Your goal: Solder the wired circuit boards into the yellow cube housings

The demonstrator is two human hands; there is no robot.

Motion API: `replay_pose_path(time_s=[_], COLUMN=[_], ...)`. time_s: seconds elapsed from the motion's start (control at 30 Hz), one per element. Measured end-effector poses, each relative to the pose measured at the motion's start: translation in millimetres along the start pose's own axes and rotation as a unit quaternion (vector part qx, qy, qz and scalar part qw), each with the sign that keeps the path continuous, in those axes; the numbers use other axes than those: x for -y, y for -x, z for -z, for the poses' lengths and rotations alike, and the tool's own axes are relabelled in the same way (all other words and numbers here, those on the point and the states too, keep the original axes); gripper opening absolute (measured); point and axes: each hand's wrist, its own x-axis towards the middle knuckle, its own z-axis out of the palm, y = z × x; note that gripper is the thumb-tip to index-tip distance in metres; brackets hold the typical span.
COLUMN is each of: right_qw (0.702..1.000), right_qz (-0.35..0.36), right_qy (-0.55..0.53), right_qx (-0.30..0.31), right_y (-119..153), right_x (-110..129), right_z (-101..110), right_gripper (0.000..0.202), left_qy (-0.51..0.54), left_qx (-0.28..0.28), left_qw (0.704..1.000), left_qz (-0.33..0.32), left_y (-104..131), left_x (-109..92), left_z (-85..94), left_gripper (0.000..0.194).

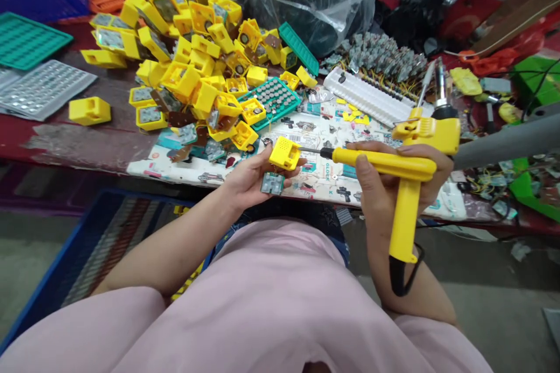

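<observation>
My left hand [249, 180] is closed around a small yellow plastic housing [284, 153] with a grid of tiny holes. A small grey-green circuit board [272, 184] lies by the fingers just below the housing. My right hand [380, 186] grips a yellow-handled screwdriver [380, 163], its thin metal shaft pointing left, with the tip at the housing's right side. A yellow soldering gun [431, 131] stands upright in front of my right wrist, its metal nozzle pointing up and away. Whether my right hand also holds the gun, I cannot tell.
Many yellow housings [181, 78] are heaped on the table. Behind my left hand is a green tray [273, 101] of round metal parts. A white ribbed tray [371, 96] and a pile of wired parts [380, 58] stand farther right. A grey pipe [507, 139] juts in from the right.
</observation>
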Motion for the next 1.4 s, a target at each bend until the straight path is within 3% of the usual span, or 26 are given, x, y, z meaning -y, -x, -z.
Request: replay_pose_path(time_s=[0.27,0.37,0.5,0.57,0.7,0.93,1.13,1.3,1.4], right_qw=[0.998,0.996,0.993,0.991,0.986,0.985,0.976,0.974,0.968], right_qz=[0.012,0.013,0.027,0.049,0.109,0.130,0.152,0.149,0.153], right_qy=[0.067,0.063,0.062,0.082,0.097,0.104,0.154,0.171,0.193], right_qx=[0.017,0.056,0.096,0.093,0.078,0.043,0.027,0.014,0.056], right_y=[5,6,10,13,19,33,32,21,19], right_x=[-8,-8,-8,-9,-17,-38,-53,-57,-59], right_z=[1,4,5,2,-5,-18,-21,2,26], right_gripper=[0.044,0.054,0.037,0.031,0.039,0.037,0.034,0.037,0.041], left_qy=[0.003,0.005,-0.003,-0.004,0.022,0.035,0.081,-0.031,-0.178], left_qx=[0.000,-0.005,0.008,0.005,-0.037,-0.067,-0.063,-0.002,0.039], left_qw=[1.000,1.000,1.000,1.000,0.999,0.994,0.994,0.999,0.977], left_qz=[0.011,0.011,0.017,0.007,-0.022,-0.076,-0.041,-0.009,-0.108], left_y=[-1,0,-2,-4,-8,-13,-13,-5,6], left_x=[7,8,8,10,16,29,35,21,-3], left_z=[1.5,2.4,4.8,3.8,-3.1,-18.2,-29.9,-9.0,14.9], left_gripper=[0.045,0.040,0.031,0.029,0.028,0.030,0.031,0.031,0.045])
